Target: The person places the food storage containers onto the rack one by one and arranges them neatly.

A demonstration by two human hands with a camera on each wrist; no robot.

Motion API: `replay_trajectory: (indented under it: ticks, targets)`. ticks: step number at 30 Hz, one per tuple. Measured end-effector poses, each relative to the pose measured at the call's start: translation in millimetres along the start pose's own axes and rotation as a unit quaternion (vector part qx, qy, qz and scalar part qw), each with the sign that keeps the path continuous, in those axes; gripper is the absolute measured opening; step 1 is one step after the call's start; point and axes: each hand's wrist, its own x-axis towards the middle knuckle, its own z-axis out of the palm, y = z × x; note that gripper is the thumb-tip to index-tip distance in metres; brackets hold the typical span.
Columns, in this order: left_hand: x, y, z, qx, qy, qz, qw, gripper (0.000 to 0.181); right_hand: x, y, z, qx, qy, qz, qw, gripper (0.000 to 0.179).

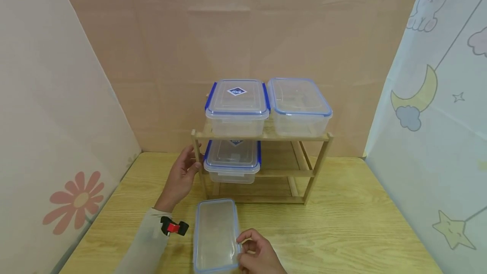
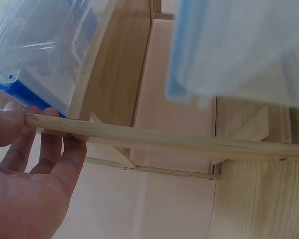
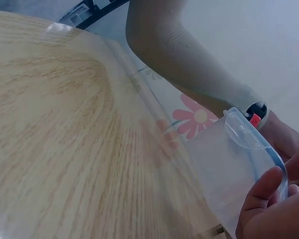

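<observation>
My left hand grips the front left post of a wooden shelf rack; in the left wrist view the thumb lies on one side of it and the fingers on the other. My right hand pinches the right edge of a clear plastic food container with a light blue rim, in front of the rack. The right wrist view shows that container tilted, the thumb on its rim. A blue-clipped container sits on the middle shelf, just right of my left hand.
On the top shelf stand a blue-clipped container and a light-blue-rimmed one, side by side. The rack rests on a wood-grain table. Patterned walls border it left and right, with a plain tan backdrop behind.
</observation>
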Motion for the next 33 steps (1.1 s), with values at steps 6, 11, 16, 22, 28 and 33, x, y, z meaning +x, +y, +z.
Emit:
replay_trajectory:
  ticks: [6,11,16,22,28,33]
  targets:
    - [0.4,-1.1,0.4,-0.003,0.001,-0.003,1.0000,0.054,-4.7,-5,-10,-0.009,-0.003,-0.022,0.9997,0.036]
    - [0.2,-1.7,0.3,-0.002,-0.002,0.005,1.0000,0.053,-10.3,-12,-18,-0.009,-0.010,-0.028,0.9995,0.034]
    - [0.1,-0.7,0.2,-0.004,-0.004,0.006,1.0000,0.053,-16.1,-24,-27,-0.018,-0.030,-0.041,0.9985,0.033]
    - [1.0,0.2,0.1,-0.002,0.000,0.000,1.0000,0.052,-24.3,-40,-36,-0.025,-0.050,-0.068,0.9962,0.030]
    - [1.0,-1.3,-0.6,-0.005,-0.002,0.012,0.9999,0.053,-33.1,-53,-43,-0.014,-0.059,-0.084,0.9946,0.027]
    - [1.1,-3.7,-0.9,-0.002,-0.006,0.021,0.9998,0.054,-39.7,-62,-51,0.000,-0.065,-0.106,0.9923,0.027]
